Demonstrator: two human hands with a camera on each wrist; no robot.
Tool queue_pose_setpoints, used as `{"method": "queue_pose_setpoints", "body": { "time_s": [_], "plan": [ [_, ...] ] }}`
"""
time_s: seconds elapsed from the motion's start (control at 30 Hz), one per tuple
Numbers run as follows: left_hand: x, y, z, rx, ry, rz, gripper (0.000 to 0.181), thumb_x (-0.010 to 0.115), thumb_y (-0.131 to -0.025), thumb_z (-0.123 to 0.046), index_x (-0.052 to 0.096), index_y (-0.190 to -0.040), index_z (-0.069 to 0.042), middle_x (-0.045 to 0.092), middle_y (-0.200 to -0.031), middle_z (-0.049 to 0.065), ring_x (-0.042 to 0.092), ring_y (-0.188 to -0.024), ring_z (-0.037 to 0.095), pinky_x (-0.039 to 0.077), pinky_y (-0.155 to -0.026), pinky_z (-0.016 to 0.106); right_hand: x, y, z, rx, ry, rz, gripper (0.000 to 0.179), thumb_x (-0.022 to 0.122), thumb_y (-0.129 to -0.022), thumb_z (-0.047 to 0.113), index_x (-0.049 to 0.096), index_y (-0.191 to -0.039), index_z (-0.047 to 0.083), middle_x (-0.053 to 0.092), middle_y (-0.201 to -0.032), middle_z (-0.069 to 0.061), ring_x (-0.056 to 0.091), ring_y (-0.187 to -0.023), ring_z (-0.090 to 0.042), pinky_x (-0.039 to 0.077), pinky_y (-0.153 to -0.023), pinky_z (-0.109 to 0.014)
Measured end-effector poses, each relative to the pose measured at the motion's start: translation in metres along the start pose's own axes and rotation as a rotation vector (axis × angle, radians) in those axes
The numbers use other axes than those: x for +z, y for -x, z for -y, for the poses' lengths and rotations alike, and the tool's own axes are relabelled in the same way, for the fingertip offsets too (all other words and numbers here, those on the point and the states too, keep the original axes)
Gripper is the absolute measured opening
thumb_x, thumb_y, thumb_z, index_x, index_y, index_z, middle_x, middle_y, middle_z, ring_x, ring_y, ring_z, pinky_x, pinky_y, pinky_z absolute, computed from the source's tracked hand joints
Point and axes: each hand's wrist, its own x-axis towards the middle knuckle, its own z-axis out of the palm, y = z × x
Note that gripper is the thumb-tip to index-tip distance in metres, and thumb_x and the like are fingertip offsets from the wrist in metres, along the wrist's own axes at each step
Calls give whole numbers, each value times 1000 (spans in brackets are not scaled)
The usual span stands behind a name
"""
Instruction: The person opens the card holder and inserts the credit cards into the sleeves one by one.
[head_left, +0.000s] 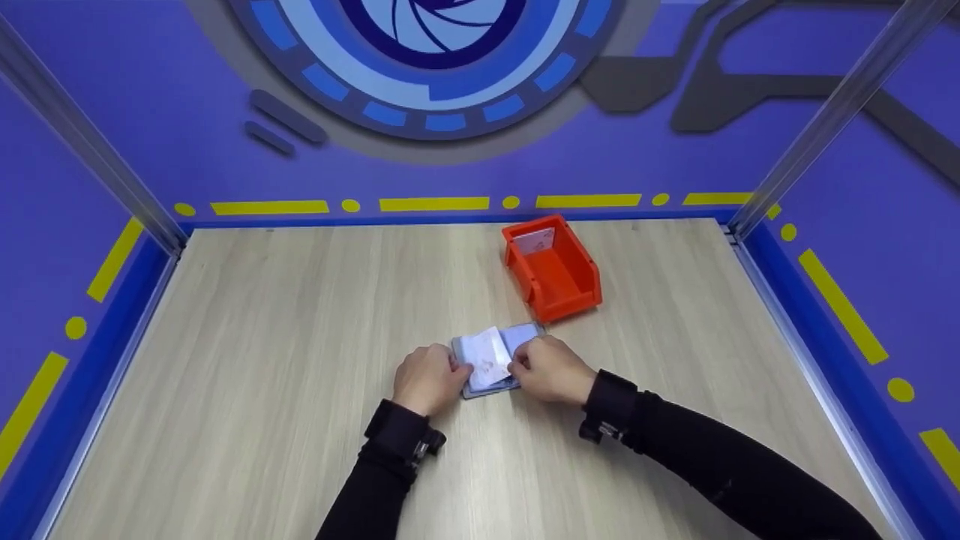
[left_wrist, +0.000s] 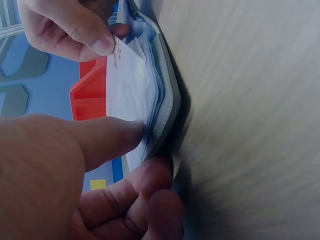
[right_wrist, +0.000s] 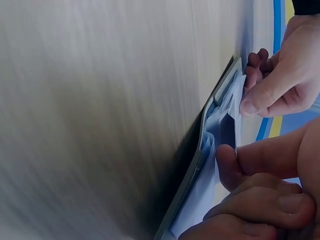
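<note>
A small grey-covered card holder (head_left: 528, 331) with clear sleeves lies open on the table. A white card (head_left: 487, 361) with reddish print stands tilted over its left page. My left hand (head_left: 427, 379) grips the holder's left edge; in the left wrist view the thumb (left_wrist: 112, 137) lies on the card and sleeves, with fingers under the cover. My right hand (head_left: 553, 369) pinches the card's right edge between thumb and finger, its other fingers curled above the right page. In the right wrist view the card's underside is mostly hidden, so I cannot tell how much sits inside a sleeve.
An orange-red bin (head_left: 566, 306) stands just behind the holder, to the right. Inside it, a white printed card (head_left: 534, 241) leans against the back wall. Blue-purple panels (head_left: 420, 176) with yellow marks border the wooden table (head_left: 285, 360) at the back and sides.
</note>
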Motion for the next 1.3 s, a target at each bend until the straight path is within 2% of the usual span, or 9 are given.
{"method": "queue_pose_setpoints", "body": {
  "time_s": [0.17, 0.33, 0.5, 0.6, 0.87, 1.13, 1.3],
  "plan": [
    [0, 0, 0, -4, -16, 8, 41, 79, -98, -33, 56, -66, -18, 51, -66, -6, 47, -58, 14, 32, -55, 31, 2, -1, 2, -51, 13, 2, 24, 68, -104, 18, 74, -82, 11, 50, -67, 7, 48, -69, -14, 39, -65, -30],
    [0, 0, 1, -8, -23, 5, 41, 78, -100, -33, 57, -68, -18, 52, -67, -5, 48, -59, 15, 33, -56, 32, 6, -2, 4, -64, 16, 9, 23, 68, -104, 18, 75, -83, 10, 50, -66, 7, 49, -66, -13, 39, -63, -29],
    [1, 0, 1, 0, -18, -9, 47, 77, -99, -32, 50, -64, -20, 47, -65, -7, 44, -57, 14, 30, -54, 32, 7, -2, 8, -67, 14, 24, 22, 66, -104, 15, 75, -85, 9, 50, -65, 6, 49, -63, -14, 38, -62, -30],
    [1, 0, 1, 5, -12, -17, 49, 77, -99, -32, 46, -63, -20, 45, -63, -7, 42, -56, 13, 29, -53, 31, 8, -2, 10, -82, 14, 34, 26, 64, -104, 13, 71, -79, 9, 45, -62, 8, 45, -58, -12, 36, -57, -28],
    [2, -1, 2, 22, -26, -34, 48, 80, -97, -38, 51, -65, -18, 49, -65, -5, 44, -58, 15, 30, -54, 32, 7, -3, 12, -119, 83, 41, 30, 69, -104, 16, 65, -74, 12, 43, -62, 7, 43, -58, -12, 35, -58, -28],
    [1, -1, 0, 12, -17, -29, 43, 84, -95, -41, 62, -67, -15, 56, -66, -5, 48, -59, 15, 33, -55, 32, 3, -4, 9, -90, 74, 25, 25, 76, -103, 21, 79, -81, 10, 52, -66, 9, 48, -66, -11, 38, -62, -27],
    [0, -1, -1, 2, -18, -18, 42, 85, -95, -41, 63, -70, -15, 58, -67, -4, 50, -60, 15, 35, -55, 32, -20, -8, 6, -43, 66, -24, 20, 77, -102, 25, 85, -93, 9, 57, -69, 6, 53, -68, -13, 42, -64, -27]
  ]
}}
